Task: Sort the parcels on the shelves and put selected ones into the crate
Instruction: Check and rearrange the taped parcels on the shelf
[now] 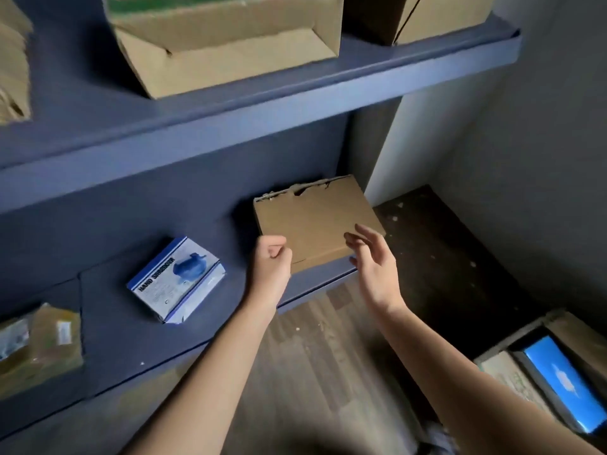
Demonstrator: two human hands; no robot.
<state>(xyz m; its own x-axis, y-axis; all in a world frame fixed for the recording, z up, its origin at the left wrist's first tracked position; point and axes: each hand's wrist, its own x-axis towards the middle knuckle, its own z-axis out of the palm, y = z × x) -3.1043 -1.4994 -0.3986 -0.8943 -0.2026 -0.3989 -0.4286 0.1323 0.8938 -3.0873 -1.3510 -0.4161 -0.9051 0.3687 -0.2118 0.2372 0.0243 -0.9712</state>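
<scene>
Cardboard parcel (315,221) lies flat at the lower shelf's (108,339) right end, between 2 hands. The left hand (271,261) is curled at its near-left corner, grip unclear. The right hand (372,261), fingers loose, is at its near-right corner.

The small blue-and-white cardboard box (175,279) bore dark print beginning "NANO". The second word was too blurred to read.

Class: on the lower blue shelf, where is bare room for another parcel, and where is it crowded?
The lower blue shelf is bare between the blue-and-white printed box and the flat brown cardboard box, and again between the printed box and the tape-wrapped brown parcel. The right end is crowded: the flat box, left hand and right hand fill it.
</scene>
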